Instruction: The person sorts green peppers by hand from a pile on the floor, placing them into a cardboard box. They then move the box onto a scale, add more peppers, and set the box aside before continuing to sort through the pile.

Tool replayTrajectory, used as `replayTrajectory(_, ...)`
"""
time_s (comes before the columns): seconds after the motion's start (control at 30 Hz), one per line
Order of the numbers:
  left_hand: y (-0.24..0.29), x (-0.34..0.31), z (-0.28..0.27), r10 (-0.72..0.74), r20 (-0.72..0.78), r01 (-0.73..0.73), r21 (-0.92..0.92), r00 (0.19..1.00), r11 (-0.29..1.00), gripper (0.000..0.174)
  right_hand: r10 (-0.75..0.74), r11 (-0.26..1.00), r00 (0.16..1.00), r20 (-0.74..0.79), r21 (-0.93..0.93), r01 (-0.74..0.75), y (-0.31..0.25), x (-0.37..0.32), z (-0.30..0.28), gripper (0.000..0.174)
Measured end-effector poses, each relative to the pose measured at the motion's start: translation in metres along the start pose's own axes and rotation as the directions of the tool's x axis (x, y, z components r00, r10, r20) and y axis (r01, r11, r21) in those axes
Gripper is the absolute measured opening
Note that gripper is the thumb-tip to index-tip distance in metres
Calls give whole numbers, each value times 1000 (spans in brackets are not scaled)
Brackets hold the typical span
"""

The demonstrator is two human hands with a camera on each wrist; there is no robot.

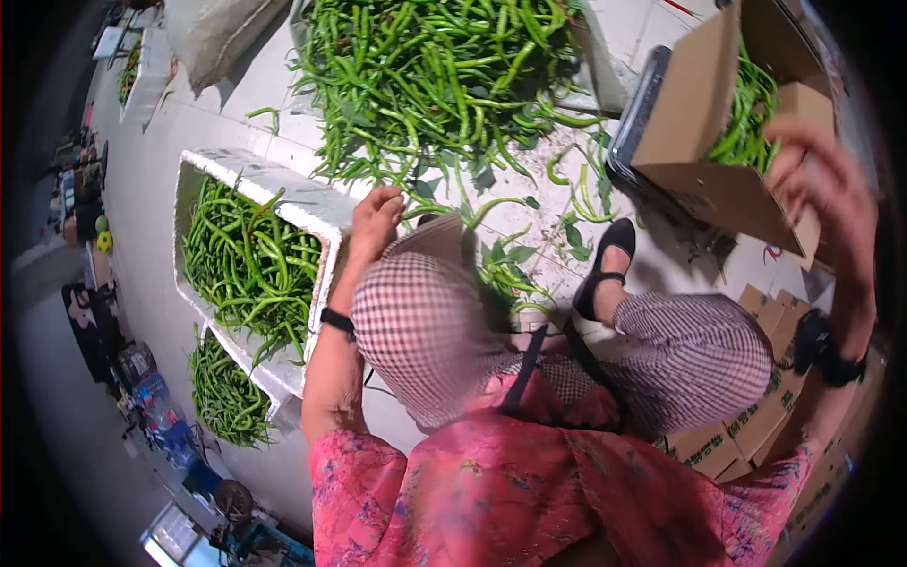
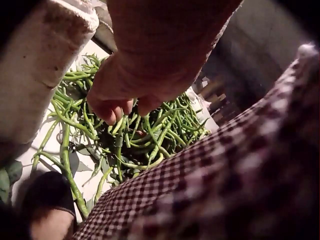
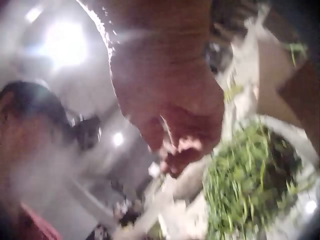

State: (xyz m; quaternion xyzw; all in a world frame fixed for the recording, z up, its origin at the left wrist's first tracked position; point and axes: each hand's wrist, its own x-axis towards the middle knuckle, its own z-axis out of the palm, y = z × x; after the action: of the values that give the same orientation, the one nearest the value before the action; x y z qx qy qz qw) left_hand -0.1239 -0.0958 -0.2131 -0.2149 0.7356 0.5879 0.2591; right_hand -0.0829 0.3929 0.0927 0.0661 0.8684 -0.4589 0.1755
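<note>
My left hand (image 1: 378,219) hangs beside the rim of a white foam box (image 1: 326,213), fingers bent and no object visible in them. In the left wrist view its fingertips (image 2: 116,114) overlap loose green chili peppers (image 2: 160,132) beyond. Blurred by motion, my right hand (image 1: 820,184) is raised at the side of a cardboard box (image 1: 685,113), its fingers loosely curled and seemingly holding nothing. Green chili peppers (image 1: 744,118) lie inside that box. The right wrist view shows the same hand (image 3: 175,120) above and left of the pepper heap (image 3: 247,175).
A large heap of chili peppers (image 1: 435,76) spreads over the floor ahead, with leaves and stray peppers near the shoe (image 1: 605,269). More peppers (image 1: 248,255) fill the foam box. A sack (image 1: 222,38) stands at the back left; flattened cartons (image 1: 746,430) lie at the right.
</note>
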Motion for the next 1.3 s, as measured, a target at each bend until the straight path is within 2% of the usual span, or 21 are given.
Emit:
replayTrajectory(0.07, -12, 22, 7, 174, -147, -167, 56, 974, 984, 30, 184, 952, 913, 365, 167, -258, -22, 13, 57, 37)
replayTrajectory(0.1, -11, 30, 6, 182, -180, -155, 154, 967, 976, 31, 131, 936, 867, 480, 228, -268, -11, 23, 86, 32)
replayTrajectory(0.13, -11, 38, 4, 195, -175, -148, 251, 965, 957, 31, 35, 986, 796, 604, 109, -127, 1, 41, 106, 31)
replayTrajectory(0.17, -15, 46, 5, 206, -213, -140, 288, 955, 947, 31, 67, 994, 770, 634, 28, -109, 15, 54, 129, 32)
replayTrajectory(0.27, -42, 84, -1, 207, -299, -135, 243, 931, 960, 36, 15, 997, 797, 604, -72, 36, 60, 98, 176, 34)
replayTrajectory(0.3, -41, 93, -3, 224, -390, -67, 378, 893, 923, 39, 4, 991, 824, 567, -113, 72, 74, 114, 188, 34)
replayTrajectory(0.33, -40, 103, -5, 251, -471, 19, 497, 846, 868, 42, 82, 996, 847, 525, -65, -57, 87, 129, 201, 34)
replayTrajectory(0.4, -29, 128, -13, 244, -484, 62, 533, 840, 844, 51, 70, 997, 895, 440, -10, -73, 119, 155, 224, 32)
replayTrajectory(0.57, 21, 163, -26, 128, -689, 353, 511, 714, 784, 66, 113, 993, 919, 377, -9, -119, 187, 175, 286, 31)
replayTrajectory(0.67, 5, 190, -51, 215, -658, 341, 608, 721, 716, 71, 158, 972, 919, 360, 105, -208, 211, 172, 304, 27)
replayTrajectory(0.73, -9, 210, -64, 195, -633, 340, 620, 749, 708, 73, 224, 955, 911, 347, 107, -276, 216, 176, 306, 26)
replayTrajectory(0.8, -12, 218, -65, 77, -596, 353, 569, 799, 743, 76, 237, 947, 921, 308, 137, -290, 213, 185, 306, 25)
replayTrajectory(0.87, -12, 217, -55, 103, -648, 410, 588, 754, 697, 71, 249, 941, 932, 263, 164, -297, 203, 199, 298, 25)
replayTrajectory(0.93, -23, 219, -68, 48, -474, 327, 675, 879, 662, 64, 107, 959, 990, 91, 253, -127, 180, 217, 293, 23)
replayTrajectory(0.97, -41, 224, -70, 176, -403, 237, 781, 898, 577, 57, 131, 936, 988, 83, 320, -150, 164, 225, 287, 22)
replayTrajectory(1.0, -36, 215, -69, 205, -260, 127, 856, 944, 501, 57, 154, 926, 984, 85, 335, -174, 154, 234, 282, 23)
replayTrajectory(1.1, 21, 170, -54, 81, -288, 216, 849, 954, 482, 51, 109, 905, 993, 45, 408, -118, 128, 251, 275, 23)
replayTrajectory(1.17, 49, 158, -55, 320, -417, 71, 694, 851, 716, 39, 56, 935, 998, 27, 349, -62, 110, 261, 271, 24)
replayTrajectory(1.2, 56, 160, -54, 323, -419, 70, 694, 849, 717, 39, 52, 935, 998, 26, 349, -57, 110, 265, 273, 24)
replayTrajectory(1.27, 70, 164, -52, 463, -507, -301, 371, 727, 878, 29, -8, 931, 1000, 5, 365, 6, 112, 273, 280, 25)
replayTrajectory(1.3, 84, 161, -50, 510, -471, -340, 400, 720, 851, 29, -17, 945, 1000, 9, 326, 13, 108, 275, 279, 25)
